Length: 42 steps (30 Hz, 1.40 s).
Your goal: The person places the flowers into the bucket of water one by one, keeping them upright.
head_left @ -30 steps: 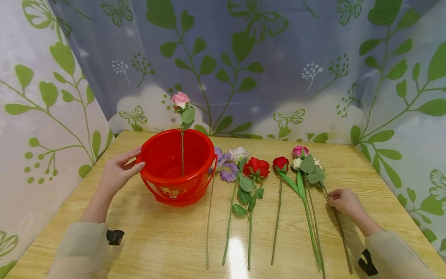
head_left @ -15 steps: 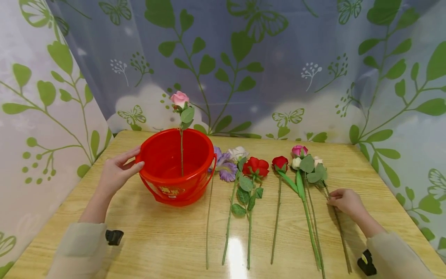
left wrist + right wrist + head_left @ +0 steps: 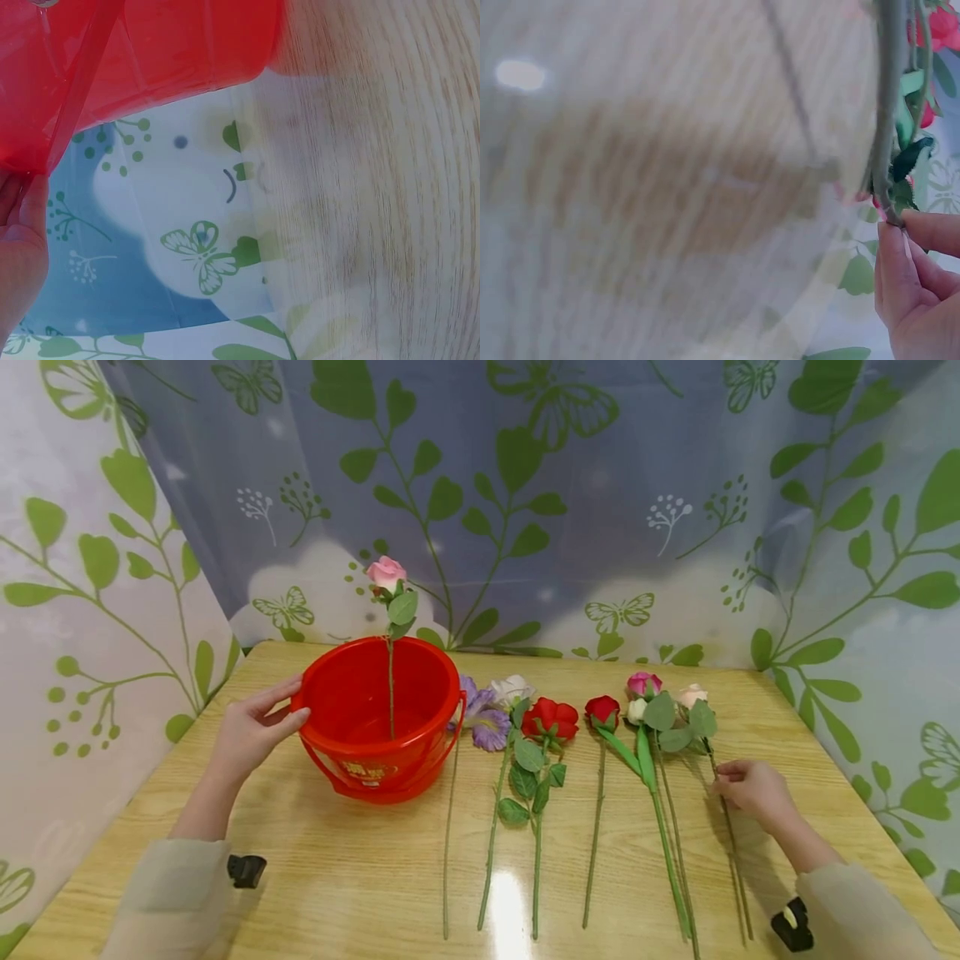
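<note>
At the left, my left hand (image 3: 251, 735) holds the rim of a red plastic bucket (image 3: 375, 768), its fingers and thumb at the bucket's side; the left wrist view shows the fingers (image 3: 34, 206) against the red rim. A pink rose (image 3: 387, 574) stands upright in the bucket, its stem reaching down inside. On the right, my right hand (image 3: 757, 793) pinches the stem of a pale peach rose (image 3: 692, 695) between thumb and fingertips. In the right wrist view the pinched stem (image 3: 887, 112) is close to the camera, above the wooden tabletop.
Several artificial flowers lie in a row on the wooden table (image 3: 337, 877): a purple iris (image 3: 486, 718), a white flower (image 3: 513, 690), a red rose (image 3: 552, 718), a smaller red rose (image 3: 603, 712) and a magenta rose (image 3: 645, 683). A patterned curtain (image 3: 480, 527) stands behind.
My right hand has shifted slightly to the right with the peach rose, whose head now sits apart from the neighbouring blooms. The left hand and bucket stay in place.
</note>
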Motion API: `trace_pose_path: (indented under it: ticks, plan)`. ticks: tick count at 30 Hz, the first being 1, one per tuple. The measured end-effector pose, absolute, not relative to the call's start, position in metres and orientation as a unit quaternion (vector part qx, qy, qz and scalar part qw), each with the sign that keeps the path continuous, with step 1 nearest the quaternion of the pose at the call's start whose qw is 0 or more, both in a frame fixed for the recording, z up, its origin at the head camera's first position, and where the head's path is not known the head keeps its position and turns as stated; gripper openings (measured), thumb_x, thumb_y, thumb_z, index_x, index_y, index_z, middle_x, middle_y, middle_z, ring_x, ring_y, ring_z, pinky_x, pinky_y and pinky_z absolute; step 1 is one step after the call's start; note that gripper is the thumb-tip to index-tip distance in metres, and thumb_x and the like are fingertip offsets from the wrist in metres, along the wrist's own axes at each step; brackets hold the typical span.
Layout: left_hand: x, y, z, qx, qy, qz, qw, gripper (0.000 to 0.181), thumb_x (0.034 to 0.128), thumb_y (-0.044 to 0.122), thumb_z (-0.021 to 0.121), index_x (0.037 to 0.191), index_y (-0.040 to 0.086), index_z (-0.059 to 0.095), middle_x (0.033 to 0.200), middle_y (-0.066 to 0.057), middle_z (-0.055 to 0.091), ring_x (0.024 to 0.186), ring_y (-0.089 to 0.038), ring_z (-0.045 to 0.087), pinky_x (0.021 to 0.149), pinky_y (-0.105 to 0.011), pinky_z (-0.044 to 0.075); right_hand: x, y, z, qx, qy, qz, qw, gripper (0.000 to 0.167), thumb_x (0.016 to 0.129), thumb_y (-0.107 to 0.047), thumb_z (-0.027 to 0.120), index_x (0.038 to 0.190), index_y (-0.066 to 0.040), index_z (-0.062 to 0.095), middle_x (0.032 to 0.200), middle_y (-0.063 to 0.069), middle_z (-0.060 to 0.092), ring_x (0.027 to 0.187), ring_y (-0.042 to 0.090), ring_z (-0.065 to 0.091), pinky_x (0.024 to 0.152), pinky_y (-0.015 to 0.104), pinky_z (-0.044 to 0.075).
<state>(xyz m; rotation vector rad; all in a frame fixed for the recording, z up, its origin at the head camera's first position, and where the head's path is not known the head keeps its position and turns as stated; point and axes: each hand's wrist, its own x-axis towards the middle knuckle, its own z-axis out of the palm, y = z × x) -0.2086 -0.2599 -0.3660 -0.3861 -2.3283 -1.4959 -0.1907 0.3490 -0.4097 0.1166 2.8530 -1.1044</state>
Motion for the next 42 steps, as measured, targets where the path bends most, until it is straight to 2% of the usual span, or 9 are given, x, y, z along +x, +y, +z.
trace_pose_path:
  ticks: [6, 12, 25, 42]
  plan:
    - [-0.208, -0.260, -0.365, -0.136, -0.822, -0.524, 0.179, 0.044, 0.0789, 0.004, 0.065, 0.119, -0.008, 0.051, 0.122, -0.023, 0.048, 0.104, 0.000, 0.048, 0.076, -0.013, 0.044, -0.190, 0.349, -0.400, 0.032, 0.923, -0.382, 0.018, 0.035, 0.085, -0.002, 0.052, 0.109, 0.023, 0.044, 0.093, 0.031, 0.054, 0.076, 0.028, 0.060, 0.061, 0.032, 0.053]
    - [-0.210, -0.259, -0.367, -0.140, -0.817, -0.529, 0.183, 0.043, 0.0782, 0.001, 0.065, 0.118, -0.008, 0.052, 0.121, -0.023, 0.049, 0.103, 0.002, 0.048, 0.075, -0.013, 0.045, -0.189, 0.347, -0.390, 0.025, 0.915, -0.402, 0.005, 0.039, 0.087, -0.005, 0.051, 0.113, 0.023, 0.042, 0.097, 0.029, 0.053, 0.072, 0.010, 0.057, 0.063, 0.030, 0.053]
    - [-0.208, -0.257, -0.365, -0.145, -0.810, -0.538, 0.183, 0.043, 0.0786, 0.001, 0.065, 0.118, -0.009, 0.051, 0.121, -0.023, 0.049, 0.103, 0.000, 0.049, 0.075, -0.014, 0.045, -0.194, 0.333, -0.381, 0.027, 0.902, -0.431, -0.010, 0.043, 0.089, -0.009, 0.052, 0.119, 0.019, 0.040, 0.102, 0.026, 0.051, 0.070, -0.007, 0.050, 0.068, 0.029, 0.053]
    - [-0.210, -0.260, -0.368, -0.140, -0.819, -0.526, 0.182, 0.043, 0.0784, 0.003, 0.065, 0.118, -0.008, 0.052, 0.121, -0.023, 0.049, 0.104, 0.000, 0.048, 0.075, -0.014, 0.045, -0.203, 0.297, -0.372, 0.003, 0.883, -0.469, -0.026, 0.042, 0.089, -0.007, 0.051, 0.120, 0.019, 0.040, 0.106, 0.029, 0.050, 0.073, -0.007, 0.050, 0.070, 0.026, 0.052]
